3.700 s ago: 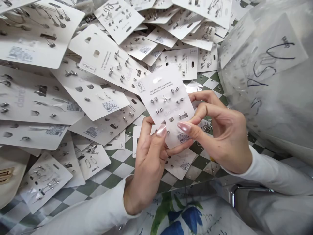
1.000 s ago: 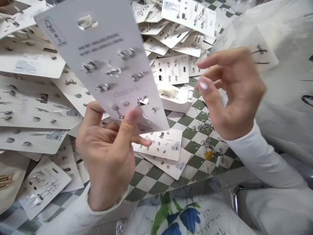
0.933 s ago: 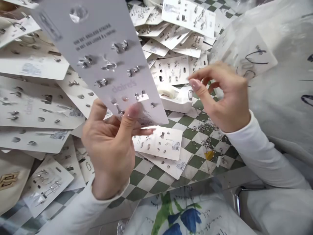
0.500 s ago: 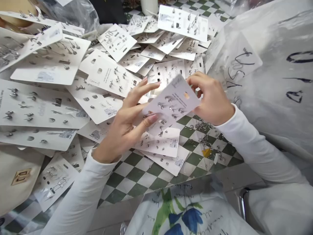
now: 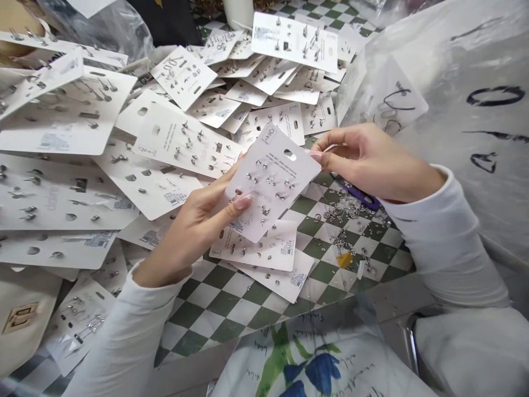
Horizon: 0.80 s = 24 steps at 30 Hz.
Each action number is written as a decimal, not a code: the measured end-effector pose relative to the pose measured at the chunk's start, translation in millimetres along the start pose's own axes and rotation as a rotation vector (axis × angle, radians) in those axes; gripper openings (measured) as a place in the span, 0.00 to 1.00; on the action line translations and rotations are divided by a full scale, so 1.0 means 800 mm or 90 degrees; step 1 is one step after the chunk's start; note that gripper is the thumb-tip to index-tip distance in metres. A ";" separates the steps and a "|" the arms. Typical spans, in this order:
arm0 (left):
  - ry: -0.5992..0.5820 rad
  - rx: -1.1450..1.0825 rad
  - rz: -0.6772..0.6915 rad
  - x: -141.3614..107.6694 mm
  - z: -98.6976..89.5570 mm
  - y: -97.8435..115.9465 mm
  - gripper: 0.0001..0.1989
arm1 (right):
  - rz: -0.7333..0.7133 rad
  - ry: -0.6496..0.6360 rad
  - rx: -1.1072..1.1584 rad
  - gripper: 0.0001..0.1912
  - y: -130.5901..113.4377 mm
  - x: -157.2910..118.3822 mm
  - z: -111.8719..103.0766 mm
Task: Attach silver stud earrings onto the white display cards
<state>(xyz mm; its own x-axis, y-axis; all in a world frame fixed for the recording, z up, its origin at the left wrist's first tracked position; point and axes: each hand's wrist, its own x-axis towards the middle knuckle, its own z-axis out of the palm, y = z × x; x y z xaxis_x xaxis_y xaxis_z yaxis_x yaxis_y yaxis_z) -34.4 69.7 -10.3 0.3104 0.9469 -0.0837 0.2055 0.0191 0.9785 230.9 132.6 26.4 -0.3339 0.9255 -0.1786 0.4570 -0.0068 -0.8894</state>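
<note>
Now my left hand (image 5: 192, 229) holds an earring card (image 5: 289, 173); my right hand (image 5: 367, 165) pinches its corner, apparent loose earring pieces (image 5: 340, 239) to its right.

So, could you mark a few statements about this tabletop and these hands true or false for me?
1. The left hand holds a white card. True.
2. The right hand lies on the lap. False: it is raised, its fingertips at the card's edge.
3. The tabletop is plain red. False: it is green-and-white checked.
4. Small metal pieces lie loose on the tabletop. True.
5. The yellow piece is on the card. False: it lies on the tabletop.
</note>
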 end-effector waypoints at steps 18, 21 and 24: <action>0.008 0.013 -0.009 0.000 -0.003 -0.004 0.09 | 0.054 0.023 0.016 0.18 0.003 -0.013 -0.015; 0.003 0.008 -0.007 0.000 -0.003 -0.005 0.08 | 0.018 0.002 0.016 0.16 0.013 -0.010 -0.017; 0.013 0.018 -0.018 0.000 -0.003 -0.004 0.07 | 0.012 0.001 0.012 0.17 0.021 -0.006 -0.016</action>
<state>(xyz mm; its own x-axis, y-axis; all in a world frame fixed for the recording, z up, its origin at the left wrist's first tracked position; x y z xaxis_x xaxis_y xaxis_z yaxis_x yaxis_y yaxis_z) -37.2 70.6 -12.9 0.2853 0.9525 -0.1067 0.2395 0.0370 0.9702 250.9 133.1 17.5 -0.3243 0.9258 -0.1942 0.4477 -0.0306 -0.8937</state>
